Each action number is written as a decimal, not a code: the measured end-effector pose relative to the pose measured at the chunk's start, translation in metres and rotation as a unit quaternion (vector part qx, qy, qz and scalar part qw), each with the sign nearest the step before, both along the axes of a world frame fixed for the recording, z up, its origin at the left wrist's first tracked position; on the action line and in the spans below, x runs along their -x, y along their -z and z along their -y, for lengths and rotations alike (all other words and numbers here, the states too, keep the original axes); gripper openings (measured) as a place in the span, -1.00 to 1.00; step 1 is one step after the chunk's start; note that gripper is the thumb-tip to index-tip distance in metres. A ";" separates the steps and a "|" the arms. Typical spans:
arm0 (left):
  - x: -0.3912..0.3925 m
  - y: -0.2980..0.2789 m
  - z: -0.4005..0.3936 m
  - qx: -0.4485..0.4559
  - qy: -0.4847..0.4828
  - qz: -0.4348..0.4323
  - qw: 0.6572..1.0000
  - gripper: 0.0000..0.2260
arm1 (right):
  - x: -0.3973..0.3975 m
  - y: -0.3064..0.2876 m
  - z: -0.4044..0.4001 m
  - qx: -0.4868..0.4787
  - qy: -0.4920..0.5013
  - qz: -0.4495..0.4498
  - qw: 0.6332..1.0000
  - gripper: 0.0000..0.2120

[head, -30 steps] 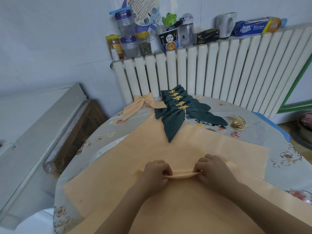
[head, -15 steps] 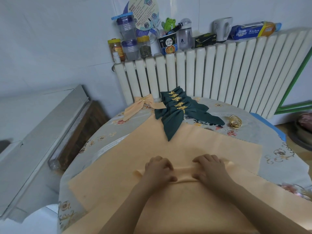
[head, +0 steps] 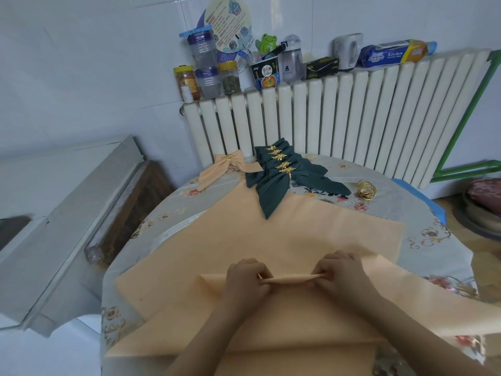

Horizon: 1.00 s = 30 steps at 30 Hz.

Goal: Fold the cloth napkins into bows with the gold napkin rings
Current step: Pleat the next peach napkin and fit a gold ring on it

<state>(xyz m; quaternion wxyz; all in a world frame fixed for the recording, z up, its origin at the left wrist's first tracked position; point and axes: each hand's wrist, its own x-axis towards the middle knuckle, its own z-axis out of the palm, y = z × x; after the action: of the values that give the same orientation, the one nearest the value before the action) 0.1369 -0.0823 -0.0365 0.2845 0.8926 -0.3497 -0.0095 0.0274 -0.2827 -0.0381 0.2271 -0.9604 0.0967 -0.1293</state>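
White tiled walls and a ribbed white radiator (head: 339,118) back a round table (head: 423,237) covered in a grey floral cloth. On its near half lie flat peach napkins (head: 271,240), one over another. Both hands sit on the top napkin at near centre: the left hand (head: 245,280) and the right hand (head: 344,275) each have their fingers curled, pinching a narrow raised pleat (head: 291,279) of peach cloth stretched taut between them. Farther back, at the far centre of the table, a row of dark green bows (head: 282,172) overlap, each cinched by a gold leaf ring. Just to their left lies one finished peach bow (head: 227,165) with its own gold ring. To the right of the green bows, a loose gold napkin ring (head: 366,189) rests on the tablecloth. Jars, a cup, a mug and a blue roll package line the radiator's top. A grey cabinet (head: 67,213) stands left of the table.
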 end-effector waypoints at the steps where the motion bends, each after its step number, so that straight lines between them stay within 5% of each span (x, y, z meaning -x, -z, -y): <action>1: -0.001 -0.002 -0.002 -0.017 0.001 -0.010 1.000 -0.94 | 0.002 0.000 0.000 0.003 -0.006 -0.025 1.000 -0.78; 8: 0.004 -0.010 -0.015 -0.100 0.001 -0.120 0.988 -0.83 | 0.015 0.003 -0.006 0.022 0.015 -0.059 0.998 -0.75; 11: 0.010 -0.011 -0.014 -0.102 -0.029 -0.130 0.986 -0.61 | 0.021 0.004 -0.011 0.000 0.037 -0.039 0.999 -0.75; 14: 0.018 -0.010 -0.011 -0.082 -0.077 -0.123 0.986 -0.68 | 0.023 0.003 -0.017 -0.024 0.059 -0.021 0.998 -0.78; 17: 0.022 -0.007 -0.005 -0.086 -0.092 -0.087 0.988 -0.77 | 0.020 0.002 -0.025 0.004 0.076 -0.036 0.996 -0.86; 21: 0.020 -0.008 0.002 -0.136 -0.103 -0.067 0.983 -0.54 | 0.017 0.003 -0.026 0.017 0.095 -0.066 0.993 -0.51; 26: 0.022 -0.013 0.002 -0.131 -0.048 -0.037 0.990 -0.68 | 0.013 -0.005 -0.026 0.082 0.083 -0.076 0.990 -0.70; 30: 0.028 -0.010 -0.004 -0.089 0.000 0.092 0.992 -0.80 | 0.021 -0.002 -0.026 0.107 0.046 0.047 0.992 -0.75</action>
<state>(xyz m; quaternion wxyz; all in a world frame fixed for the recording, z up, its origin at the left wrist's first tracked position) 0.1094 -0.0783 -0.0264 0.1704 0.9116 -0.3717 0.0415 0.0061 -0.2568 -0.0366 0.1207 -0.9667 0.1157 -0.1940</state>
